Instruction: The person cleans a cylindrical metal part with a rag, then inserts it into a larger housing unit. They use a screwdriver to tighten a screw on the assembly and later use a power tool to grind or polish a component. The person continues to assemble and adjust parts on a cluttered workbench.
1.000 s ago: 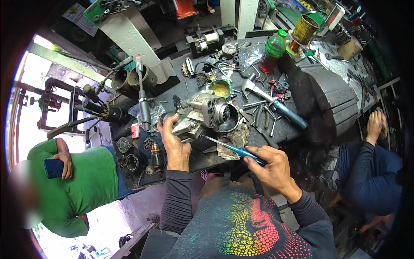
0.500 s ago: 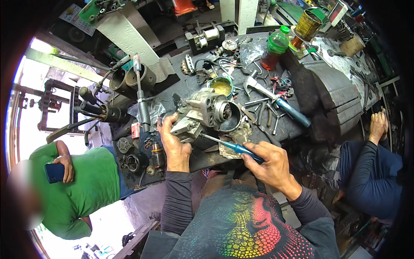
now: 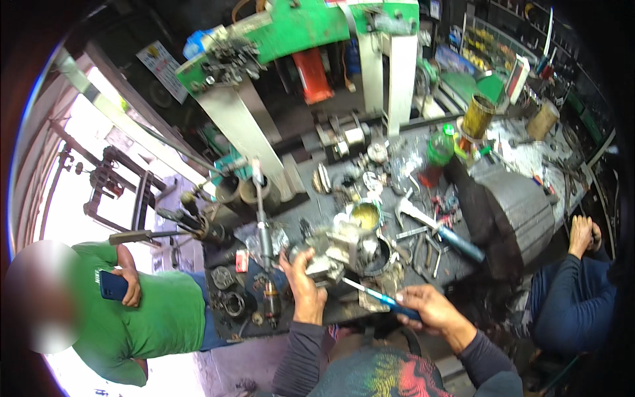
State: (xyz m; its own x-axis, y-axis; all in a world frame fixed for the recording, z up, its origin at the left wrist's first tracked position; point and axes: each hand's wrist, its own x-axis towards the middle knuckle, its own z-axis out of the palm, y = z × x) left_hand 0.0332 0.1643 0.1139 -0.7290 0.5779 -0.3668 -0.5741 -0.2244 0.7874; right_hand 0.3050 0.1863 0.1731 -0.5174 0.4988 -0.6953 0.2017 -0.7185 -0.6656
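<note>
Grey metal, slightly blurred, forms the chunky casting at the centre of the frame, its left end grasped by the left hand. Just right of it, the right hand is closed round the smooth blue handle of a screwdriver, whose thin, shiny shaft points up-left toward the casting's lower edge; whether the tip touches is unclear. Soft yellow grease fills a round tin behind. Right of centre lies a hammer with a blue grip, and a ribbed cylindrical armature with a coppery band rests at lower left on the dark, grimy bench.
</note>
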